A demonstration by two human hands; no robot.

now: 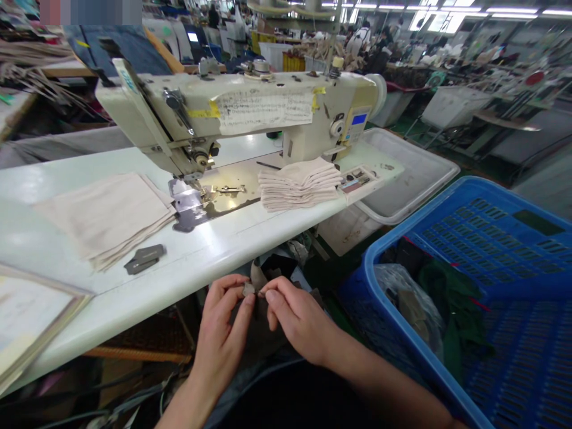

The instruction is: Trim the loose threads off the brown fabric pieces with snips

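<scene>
My left hand (221, 330) and my right hand (297, 316) meet below the table's front edge, over my lap. Both pinch the same small beige fabric piece (254, 285), fingers closed on it. Above them on the white table (201, 262) stands a cream sewing machine (232, 116). A stack of beige fabric pieces (299, 183) lies to the right of its needle area. Another flat pile of beige cloth (107, 214) lies to the left, with a small grey metal piece (143, 258) just in front of it.
A blue plastic crate (482, 286) with dark cloth and a bag inside stands at my right. A white bin (411, 179) sits beyond the table's right end. A flat board (31, 316) lies at the table's left corner. Other workstations and people fill the background.
</scene>
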